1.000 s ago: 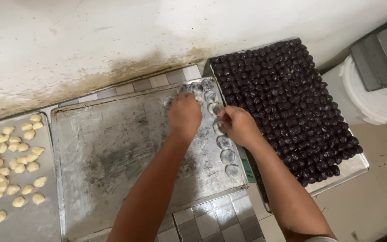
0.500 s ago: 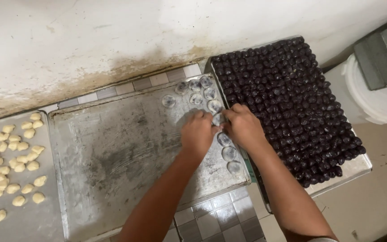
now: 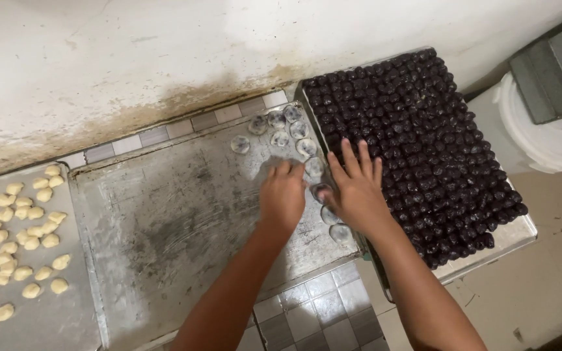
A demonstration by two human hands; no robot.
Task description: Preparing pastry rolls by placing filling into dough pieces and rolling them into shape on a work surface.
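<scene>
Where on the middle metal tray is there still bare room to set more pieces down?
The middle tray is bare over its left and centre, from the left rim to the left hand. Its right edge is taken by flattened rounds. The dark balls' tray is packed, where the right hand reaches. The left tray's pale pieces leave its near right corner bare.

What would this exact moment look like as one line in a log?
left hand: on metal tray, fingers curled | right hand: spread, at flattened disc | dark balls tray: full | pale dough pieces: far left
</scene>
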